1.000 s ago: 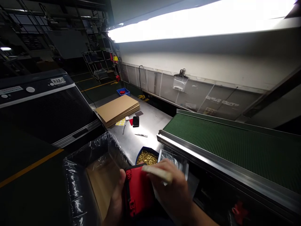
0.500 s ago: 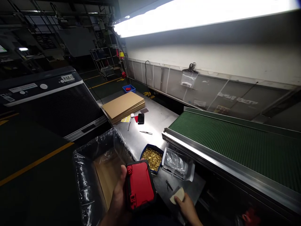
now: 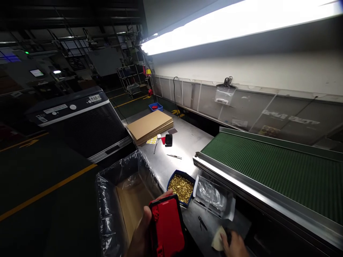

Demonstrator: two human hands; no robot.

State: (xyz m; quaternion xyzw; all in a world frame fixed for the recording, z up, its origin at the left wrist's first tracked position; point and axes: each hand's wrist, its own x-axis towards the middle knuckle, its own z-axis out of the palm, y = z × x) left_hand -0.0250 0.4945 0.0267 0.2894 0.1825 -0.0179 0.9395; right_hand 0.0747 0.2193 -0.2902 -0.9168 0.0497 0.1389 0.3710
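Observation:
My left hand (image 3: 140, 228) is wrapped round a red case with black edges (image 3: 168, 226), held low over the side of the plastic-lined box. The case is tilted, with its red face up. At the near end of the metal table, my right hand (image 3: 235, 244) pinches a cream-coloured flat pad (image 3: 218, 238) by its edge; the hand is slightly blurred. Just left of the pad lies a small pair of dark nippers (image 3: 202, 222). Beyond the case stands a blue bin (image 3: 171, 175) full of small brass-coloured parts (image 3: 182, 187).
A dark plastic-lined box (image 3: 103, 207) stands left of the metal table (image 3: 184, 142). A green conveyor belt (image 3: 254, 164) runs along the right. Flat cardboard sheets (image 3: 150, 125), a craft knife (image 3: 174, 156) and a tray with clear plastic bags (image 3: 211, 194) lie on the table.
The view has shifted, so the surroundings sit lower and further right. My left hand still holds the red case, and my right hand with the cream pad has moved lower right in view.

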